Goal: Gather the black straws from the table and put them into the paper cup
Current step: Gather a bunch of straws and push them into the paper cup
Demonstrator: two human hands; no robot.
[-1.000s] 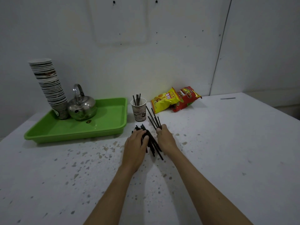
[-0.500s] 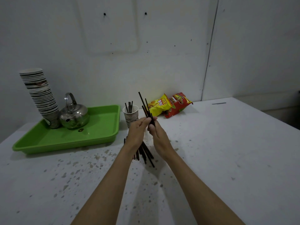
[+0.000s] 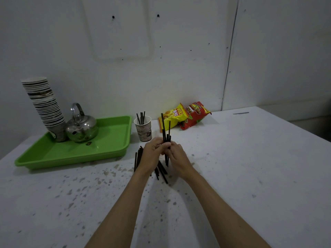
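**Squaring up a small bundle of straws**

The fingers (image 3: 165, 144) of both hands are closing around a few black straws (image 3: 164, 130), which are standing almost upright between them. The left hand (image 3: 152, 155) is pinching the bundle from one side and the right hand (image 3: 176, 155) is wrapping it from the other, so both are closed on the same straws. The upper ends are at uneven heights.

Under the hands, more straws are lying in a loose pile (image 3: 161, 171) on the table (image 3: 241, 167), near the middle of the tabletop and partly hidden by the wrists. The cup (image 3: 143, 129) is standing just behind the hands, beside the right edge of the green tray (image 3: 107, 140), and some straws are already in it.

I judge the step to be aligning the bundle before putting it in. The next move is calling for a short carry forward and left, lower ends first into the cup mouth, gently, because the light cup could tip.
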